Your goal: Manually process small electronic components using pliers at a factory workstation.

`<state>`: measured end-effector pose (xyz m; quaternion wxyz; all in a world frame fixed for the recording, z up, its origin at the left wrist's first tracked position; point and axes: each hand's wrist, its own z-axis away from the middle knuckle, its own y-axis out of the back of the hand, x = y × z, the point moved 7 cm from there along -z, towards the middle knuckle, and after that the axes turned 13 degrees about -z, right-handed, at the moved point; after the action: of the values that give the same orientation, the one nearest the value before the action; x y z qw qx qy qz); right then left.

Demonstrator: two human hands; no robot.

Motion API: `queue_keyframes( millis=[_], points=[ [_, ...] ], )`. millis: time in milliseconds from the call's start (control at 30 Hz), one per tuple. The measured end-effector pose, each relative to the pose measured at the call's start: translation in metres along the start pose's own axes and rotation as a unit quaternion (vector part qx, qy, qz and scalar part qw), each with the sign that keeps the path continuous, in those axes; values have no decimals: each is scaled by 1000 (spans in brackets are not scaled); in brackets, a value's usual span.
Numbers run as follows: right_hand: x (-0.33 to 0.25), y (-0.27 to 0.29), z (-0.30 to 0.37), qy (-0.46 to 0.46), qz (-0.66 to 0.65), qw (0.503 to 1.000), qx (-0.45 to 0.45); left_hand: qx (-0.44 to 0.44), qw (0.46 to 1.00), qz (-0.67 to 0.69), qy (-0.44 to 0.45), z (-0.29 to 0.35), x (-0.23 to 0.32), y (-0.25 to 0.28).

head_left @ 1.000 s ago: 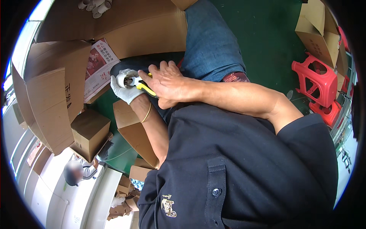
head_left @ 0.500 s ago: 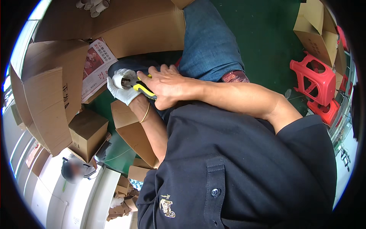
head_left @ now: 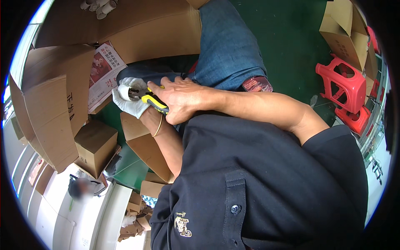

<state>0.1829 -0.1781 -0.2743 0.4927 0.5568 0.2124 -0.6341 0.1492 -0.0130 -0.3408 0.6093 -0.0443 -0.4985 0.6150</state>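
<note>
My left hand (head_left: 130,102), in a white glove, is closed round a short white hollow cylinder (head_left: 124,91). The cylinder's open end faces my right hand (head_left: 181,98), which is bare and wrapped round the black and yellow handles of a pair of pliers (head_left: 155,103). The dark jaws of the pliers reach into the mouth of the cylinder. Whether they grip anything inside is hidden. Both hands are close together, in front of my dark shirt and beside my jeans.
A large open cardboard box (head_left: 154,37) stands ahead, with several white cylinders (head_left: 102,7) in it. Printed sheets (head_left: 104,73) and smaller boxes (head_left: 96,143) lie to the left. Red plastic stools (head_left: 343,83) and another carton (head_left: 343,35) are at the right. Another person (head_left: 81,187) is at lower left.
The gloved hand and the cylinder have shifted slightly left and turned. The pliers' jaws now sit at a different angle in the cylinder's mouth, and my right hand has moved slightly left.
</note>
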Motion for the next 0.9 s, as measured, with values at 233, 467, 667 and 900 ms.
queue_keyframes(
  millis=[233,467,667,900],
  points=[
    [-21,16,3,41,122,989,-74,4,999,-21,-34,2,5,-1],
    [-11,2,1,-1,35,998,-50,-46,999,20,2,0,4,-2],
    [-23,16,4,57,157,985,-44,-27,999,15,-8,2,1,-9],
    [-18,10,7,16,31,998,-48,-25,1000,10,-13,4,4,-9]
  ],
)
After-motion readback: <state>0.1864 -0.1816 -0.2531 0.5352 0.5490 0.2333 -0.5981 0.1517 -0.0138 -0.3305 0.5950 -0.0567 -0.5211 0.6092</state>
